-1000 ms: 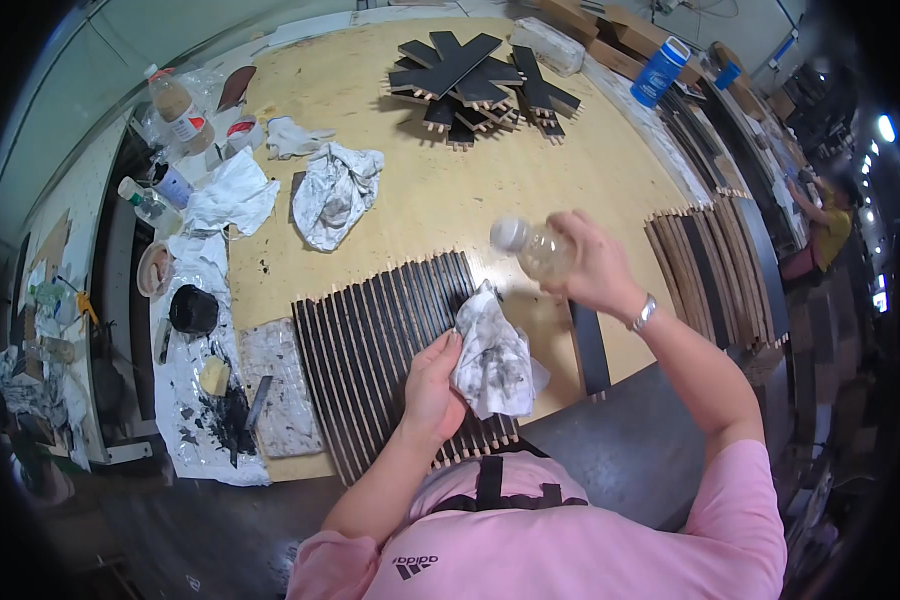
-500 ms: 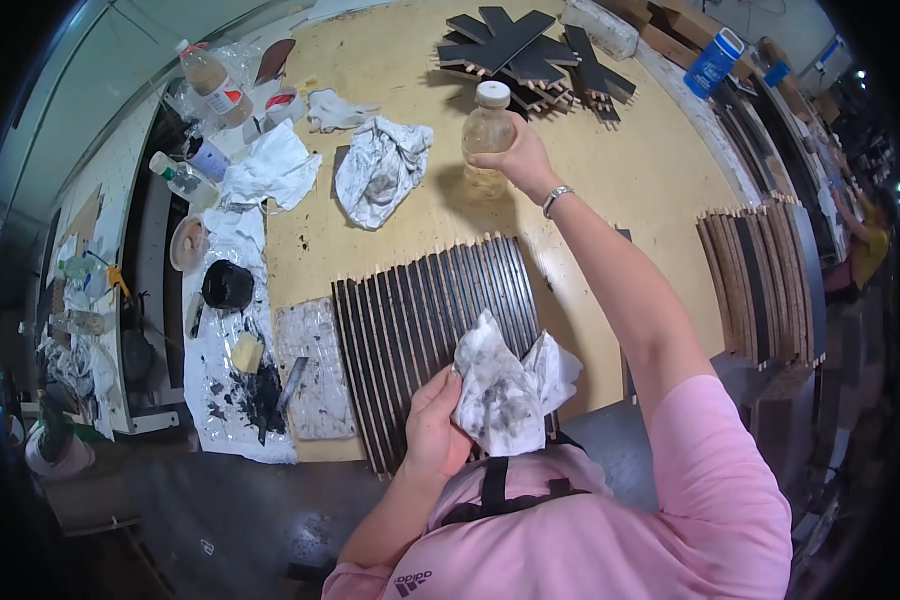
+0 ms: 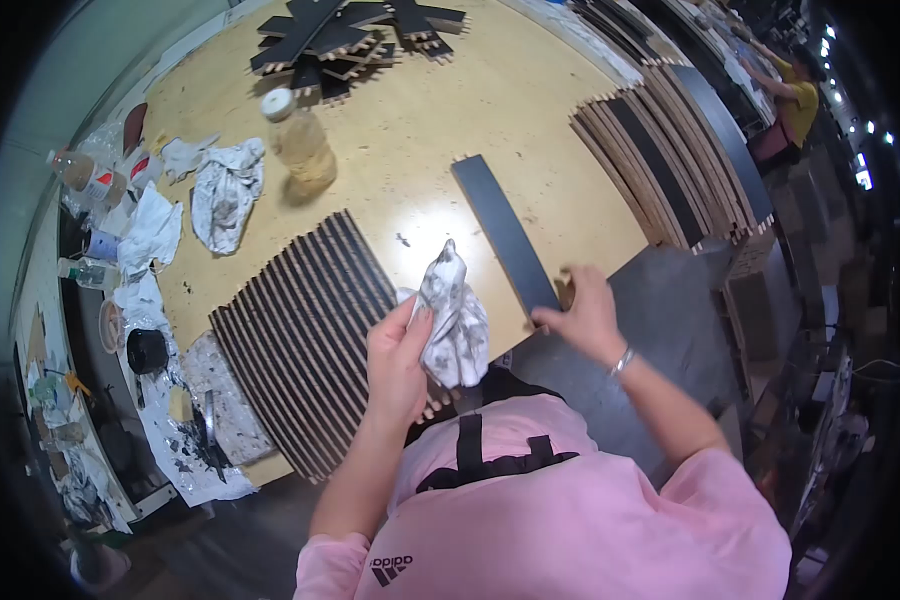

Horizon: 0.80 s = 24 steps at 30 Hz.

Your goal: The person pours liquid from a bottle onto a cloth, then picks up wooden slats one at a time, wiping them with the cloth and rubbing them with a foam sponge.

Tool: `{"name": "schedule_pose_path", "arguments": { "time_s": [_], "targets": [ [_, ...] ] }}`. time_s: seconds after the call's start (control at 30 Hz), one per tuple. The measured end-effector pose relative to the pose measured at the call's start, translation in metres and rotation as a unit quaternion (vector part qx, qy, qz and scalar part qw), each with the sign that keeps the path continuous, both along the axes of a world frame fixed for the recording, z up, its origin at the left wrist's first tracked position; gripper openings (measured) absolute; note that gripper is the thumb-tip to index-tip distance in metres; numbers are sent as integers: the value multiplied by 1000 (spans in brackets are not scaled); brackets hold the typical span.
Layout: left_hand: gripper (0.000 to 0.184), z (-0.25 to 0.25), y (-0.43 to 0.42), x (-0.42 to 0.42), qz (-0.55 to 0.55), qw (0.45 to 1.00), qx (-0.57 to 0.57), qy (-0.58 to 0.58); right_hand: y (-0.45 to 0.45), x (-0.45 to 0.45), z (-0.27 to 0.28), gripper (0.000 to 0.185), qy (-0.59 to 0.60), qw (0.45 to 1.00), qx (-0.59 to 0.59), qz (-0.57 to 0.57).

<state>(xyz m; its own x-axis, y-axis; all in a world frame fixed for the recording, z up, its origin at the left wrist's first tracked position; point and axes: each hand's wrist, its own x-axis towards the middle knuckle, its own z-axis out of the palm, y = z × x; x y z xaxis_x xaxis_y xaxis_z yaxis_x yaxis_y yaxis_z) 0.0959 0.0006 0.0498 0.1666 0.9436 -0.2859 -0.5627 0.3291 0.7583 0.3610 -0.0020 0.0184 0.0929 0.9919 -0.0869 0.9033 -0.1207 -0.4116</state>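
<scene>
My left hand (image 3: 398,362) grips a crumpled white rag (image 3: 450,330) with dark stains, bunched to a point at its top. It is held over the front edge of a row of dark wooden slats (image 3: 305,345), laid side by side with pegs at their ends. My right hand (image 3: 588,318) is at the near end of a single dark board (image 3: 505,235), thumb and fingers apart around its corner. Whether the skin touches the board I cannot tell. A plastic bottle (image 3: 305,155) with a white cap and pale liquid stands upright behind the slats.
More dark boards lie piled (image 3: 320,40) at the back. A stack of boards on edge (image 3: 660,160) lines the right side. At left are a second rag (image 3: 226,195), a black cup (image 3: 147,351) and a stained sheet (image 3: 225,400). A person (image 3: 795,105) works far right.
My right hand has let go of the bottle and moved near the single board's end. The view has turned right. My left hand still holds the rag, now more tightly bunched.
</scene>
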Motion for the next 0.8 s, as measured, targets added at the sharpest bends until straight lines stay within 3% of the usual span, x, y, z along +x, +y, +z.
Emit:
{"name": "schedule_pose_path", "arguments": {
  "time_s": [0.07,0.1,0.17,0.2,0.3,0.33,0.43,0.47,0.57,0.63,0.73,0.77,0.8],
  "targets": [
    [31,-14,10,28,-15,993,21,117,-38,1,-17,66,-9,1000,6,-19],
    [31,-27,16,44,-17,970,90,224,-46,0,-26,66,-2,999,18,-31],
    [32,-46,22,80,-35,876,226,424,-47,-1,-39,63,23,997,48,-60],
    [33,-47,19,100,-55,845,275,456,-43,0,-44,60,34,995,67,-66],
    [40,-50,19,131,-194,607,470,610,-41,10,-61,48,61,992,95,-59],
    [32,-67,32,132,-168,601,479,618,-36,13,-61,47,82,990,105,-52],
    [33,-82,88,120,-57,537,443,715,-36,18,-68,46,118,983,131,-46],
    [31,-72,91,128,-19,576,435,691,-37,17,-72,46,125,981,142,-50],
    [35,-88,38,134,-152,567,487,647,-44,19,-73,48,138,980,137,-50],
    [32,-68,17,139,-218,585,512,590,-52,29,-73,49,145,979,133,-42],
    [24,-90,87,123,-89,567,477,666,-55,33,-74,49,151,979,135,-30],
    [15,-98,121,115,-54,605,422,673,-53,34,-74,49,147,979,136,-29],
    [13,-109,153,111,9,710,305,634,-53,33,-75,49,146,978,143,-29]
  ]
}}
